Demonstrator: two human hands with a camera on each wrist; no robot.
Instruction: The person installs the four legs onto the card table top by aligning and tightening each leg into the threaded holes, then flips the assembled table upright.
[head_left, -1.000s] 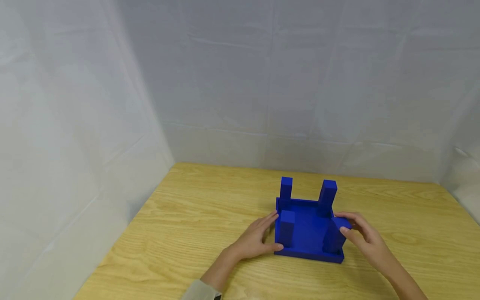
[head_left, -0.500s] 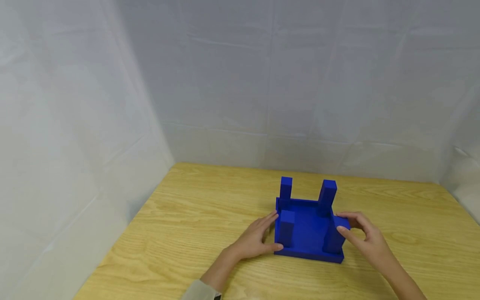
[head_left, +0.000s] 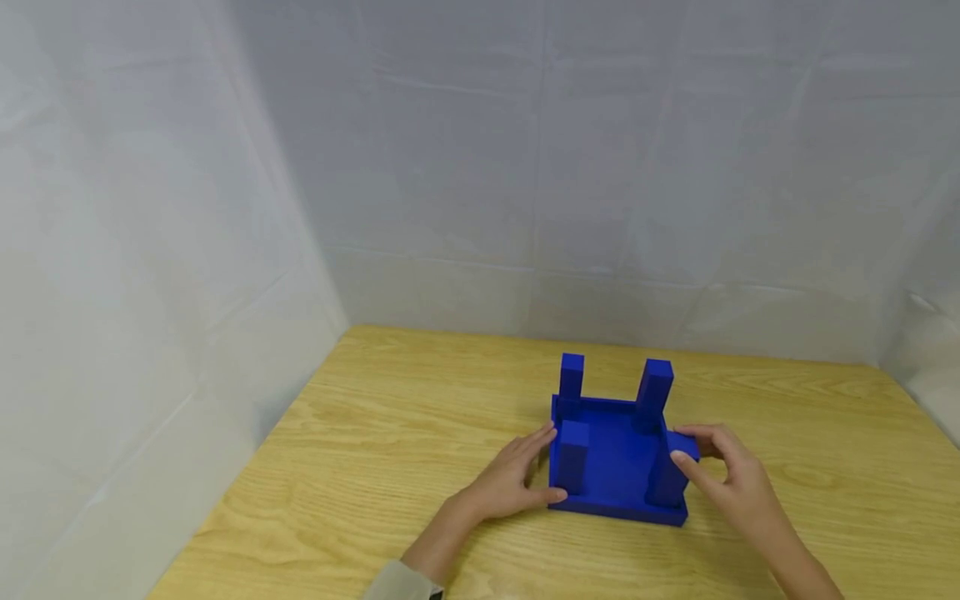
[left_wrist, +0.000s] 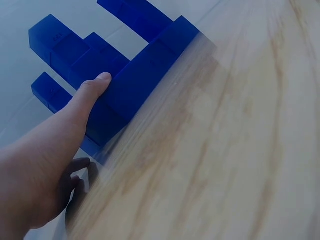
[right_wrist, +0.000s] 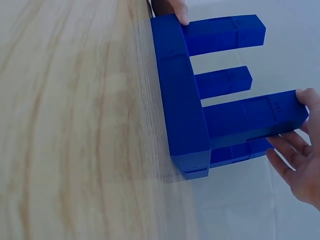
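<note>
A blue square base [head_left: 615, 454] lies on the wooden table [head_left: 390, 433] with blue block legs standing up at its corners. My left hand [head_left: 513, 479] rests against the base's left side, fingers fairly straight, thumb [left_wrist: 97, 82] on the blue edge [left_wrist: 140, 75]. My right hand [head_left: 720, 471] pinches the top of the near right leg [head_left: 670, 479] between thumb and fingers. In the right wrist view that leg [right_wrist: 255, 117] juts from the base [right_wrist: 182, 100], with my right hand [right_wrist: 300, 160] round its end.
White cloth walls [head_left: 225, 208] close in the table at the back and on both sides. Bare wood lies left of the base and in front of it. The table's left edge [head_left: 247, 475] runs diagonally.
My right hand has shifted slightly left and down with the near right leg, which now stands a little straighter in its corner. The left hand and the base have stayed put.
</note>
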